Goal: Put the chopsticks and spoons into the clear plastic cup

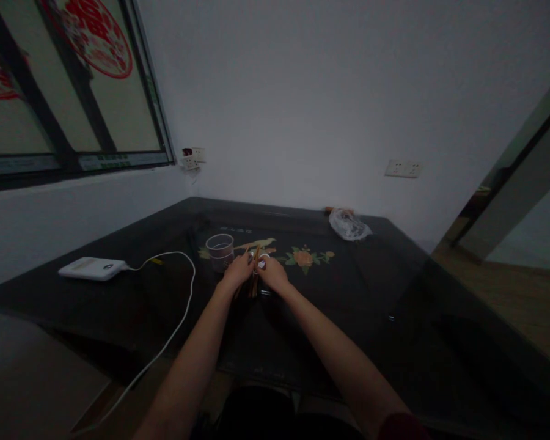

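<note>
Over the middle of the dark table, my left hand (241,267) and my right hand (272,272) meet, both with curled fingers. Between them is a small bunch of thin wooden sticks (253,288), probably chopsticks, pointing away from me with the near ends showing below my hands. One stick leans at a slant beside my left hand. Something small and white (261,264) shows at the fingers of my right hand, too small to name. A clear plastic cup (220,247) stands upright just left of my left hand. My fingers hide the sticks' middles.
The glossy black table (357,318) bears a printed flower pattern (304,258). On the left lies a white power bank (93,267) whose white cable (190,299) runs over the near edge. A crumpled clear plastic bag (348,225) lies at the back right, near the wall.
</note>
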`<state>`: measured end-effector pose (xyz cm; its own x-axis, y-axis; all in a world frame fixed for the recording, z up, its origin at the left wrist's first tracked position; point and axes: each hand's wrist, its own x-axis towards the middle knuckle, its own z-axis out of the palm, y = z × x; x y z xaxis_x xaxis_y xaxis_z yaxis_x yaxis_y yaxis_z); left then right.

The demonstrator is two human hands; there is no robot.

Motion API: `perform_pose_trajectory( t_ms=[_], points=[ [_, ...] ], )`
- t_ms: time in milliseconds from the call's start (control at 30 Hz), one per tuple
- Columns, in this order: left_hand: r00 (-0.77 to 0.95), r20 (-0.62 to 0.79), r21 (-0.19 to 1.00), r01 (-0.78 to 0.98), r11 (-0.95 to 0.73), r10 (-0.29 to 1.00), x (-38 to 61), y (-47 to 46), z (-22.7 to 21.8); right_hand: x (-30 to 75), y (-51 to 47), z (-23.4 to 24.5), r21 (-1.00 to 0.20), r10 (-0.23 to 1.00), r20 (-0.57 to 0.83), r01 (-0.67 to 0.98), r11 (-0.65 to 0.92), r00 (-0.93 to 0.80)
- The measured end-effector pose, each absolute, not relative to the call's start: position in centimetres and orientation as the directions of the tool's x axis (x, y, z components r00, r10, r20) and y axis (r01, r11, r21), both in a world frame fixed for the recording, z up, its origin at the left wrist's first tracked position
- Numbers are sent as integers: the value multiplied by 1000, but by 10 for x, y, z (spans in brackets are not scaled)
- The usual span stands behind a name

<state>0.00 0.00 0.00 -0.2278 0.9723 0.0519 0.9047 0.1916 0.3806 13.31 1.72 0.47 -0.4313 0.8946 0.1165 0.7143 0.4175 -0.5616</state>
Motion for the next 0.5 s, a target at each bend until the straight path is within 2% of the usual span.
perform_pose_trajectory(
  t_ms=[200,500],
  points=[
    [-258,8,303,921,244,966,6,-5,4,122,17,5,-483,930,68,803,348,-362],
    [-296,30,260,925,278,955,14,-15,9,113,22,1,-486,947,14,826,286,-320]
  ],
)
